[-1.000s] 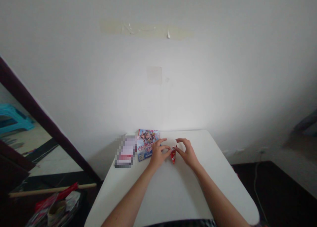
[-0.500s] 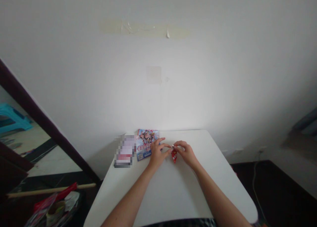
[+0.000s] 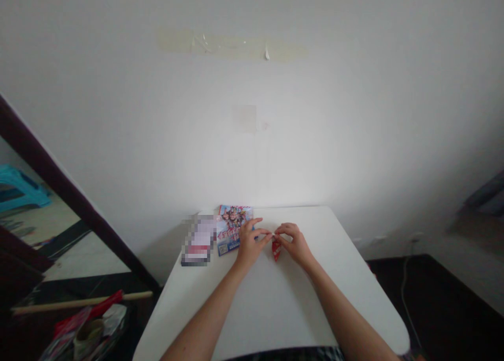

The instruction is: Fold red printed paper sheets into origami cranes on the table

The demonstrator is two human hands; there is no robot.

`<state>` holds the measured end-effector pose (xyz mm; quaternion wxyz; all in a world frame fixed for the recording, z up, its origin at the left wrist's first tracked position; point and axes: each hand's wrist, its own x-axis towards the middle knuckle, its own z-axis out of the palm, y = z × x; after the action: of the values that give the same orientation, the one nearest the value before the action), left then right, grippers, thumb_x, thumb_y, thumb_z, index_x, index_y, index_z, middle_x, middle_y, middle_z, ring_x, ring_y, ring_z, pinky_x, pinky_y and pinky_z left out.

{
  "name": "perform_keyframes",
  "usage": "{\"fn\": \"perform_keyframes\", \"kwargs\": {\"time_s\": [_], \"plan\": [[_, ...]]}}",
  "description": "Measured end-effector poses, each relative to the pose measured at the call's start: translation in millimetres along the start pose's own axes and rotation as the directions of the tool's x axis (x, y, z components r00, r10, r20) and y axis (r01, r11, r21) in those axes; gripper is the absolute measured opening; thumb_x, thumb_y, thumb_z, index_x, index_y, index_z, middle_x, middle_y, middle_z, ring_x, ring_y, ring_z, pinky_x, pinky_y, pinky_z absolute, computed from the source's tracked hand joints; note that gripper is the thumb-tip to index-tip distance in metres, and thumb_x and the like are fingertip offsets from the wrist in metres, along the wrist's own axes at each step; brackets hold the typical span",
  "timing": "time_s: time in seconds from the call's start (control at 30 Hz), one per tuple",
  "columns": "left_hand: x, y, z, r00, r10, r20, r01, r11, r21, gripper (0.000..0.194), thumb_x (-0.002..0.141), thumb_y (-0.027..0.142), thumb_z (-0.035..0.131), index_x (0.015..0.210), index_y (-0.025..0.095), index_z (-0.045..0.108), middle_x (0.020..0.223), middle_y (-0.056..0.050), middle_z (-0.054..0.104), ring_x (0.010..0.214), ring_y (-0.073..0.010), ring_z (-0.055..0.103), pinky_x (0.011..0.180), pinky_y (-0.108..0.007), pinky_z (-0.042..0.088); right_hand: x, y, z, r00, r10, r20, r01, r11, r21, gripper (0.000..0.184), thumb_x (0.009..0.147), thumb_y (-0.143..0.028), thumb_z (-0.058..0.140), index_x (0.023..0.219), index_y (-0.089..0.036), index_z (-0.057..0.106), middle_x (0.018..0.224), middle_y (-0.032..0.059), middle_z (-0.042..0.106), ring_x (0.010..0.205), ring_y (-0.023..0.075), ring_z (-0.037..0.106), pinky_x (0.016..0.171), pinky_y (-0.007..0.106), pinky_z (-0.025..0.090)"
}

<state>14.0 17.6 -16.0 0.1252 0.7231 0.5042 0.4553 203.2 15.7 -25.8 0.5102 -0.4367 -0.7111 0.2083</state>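
A small red folded paper piece (image 3: 276,249) hangs between my two hands above the far part of the white table (image 3: 275,303). My left hand (image 3: 249,243) pinches its top left edge with thumb and forefinger, the other fingers curled. My right hand (image 3: 293,241) pinches the top right edge the same way, fingers bent close together. A blue printed packet (image 3: 230,227) with cartoon figures lies flat just left of my left hand, partly covered by its fingers.
A blurred-out card or packet (image 3: 199,240) lies at the table's far left corner. The white wall rises right behind the table. On the floor at the left are a wooden stick (image 3: 82,301) and a heap of red and white wrappers (image 3: 84,327).
My hands have drawn a little closer together on the red paper, and the right hand's fingers have curled in from a more spread pose. The paper has stayed in about the same spot.
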Motion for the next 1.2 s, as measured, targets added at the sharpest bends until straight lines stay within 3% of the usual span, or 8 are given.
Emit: {"fn": "perform_keyframes", "kwargs": {"time_s": [0.6, 1.03, 1.2], "plan": [[-0.8, -0.7, 1.1, 0.999, 0.034, -0.001, -0.034, 0.999, -0.011, 0.006, 0.081, 0.029, 0.074, 0.077, 0.028, 0.078, 0.131, -0.003, 0.063, 0.126, -0.0268, 0.051, 0.112, -0.053, 0.037, 1.4, -2.9, 2.1, 0.998, 0.063, -0.019, -0.061, 0.997, 0.054, 0.022, 0.082, -0.048, 0.071, 0.078, -0.027, 0.077, 0.093, 0.0063, 0.075, 0.104, 0.0258, 0.063, 0.099, 0.045, 0.046], [1.1, 2.8, -4.1, 0.993, 0.122, -0.009, -0.121, 0.992, 0.038, 0.006, 0.08, 0.025, 0.073, 0.074, 0.026, 0.076, 0.136, -0.004, 0.058, 0.13, -0.0274, 0.045, 0.114, -0.054, 0.033, 0.9, -4.0, 2.8, 0.995, 0.098, 0.0, -0.098, 0.994, 0.051, 0.019, 0.077, -0.045, 0.075, 0.072, -0.027, 0.077, 0.091, 0.0062, 0.073, 0.107, 0.0268, 0.06, 0.101, 0.047, 0.043], [0.2, 5.4, -4.5, 0.992, 0.128, 0.003, -0.128, 0.991, 0.043, 0.007, 0.08, 0.025, 0.073, 0.075, 0.027, 0.076, 0.137, -0.004, 0.057, 0.132, -0.0285, 0.044, 0.115, -0.056, 0.033, -1.9, -5.6, 5.3, 0.993, 0.109, -0.038, -0.107, 0.993, 0.044, 0.016, 0.078, -0.041, 0.075, 0.073, -0.026, 0.076, 0.101, 0.0076, 0.068, 0.11, 0.0264, 0.056, 0.1, 0.045, 0.043]]}}
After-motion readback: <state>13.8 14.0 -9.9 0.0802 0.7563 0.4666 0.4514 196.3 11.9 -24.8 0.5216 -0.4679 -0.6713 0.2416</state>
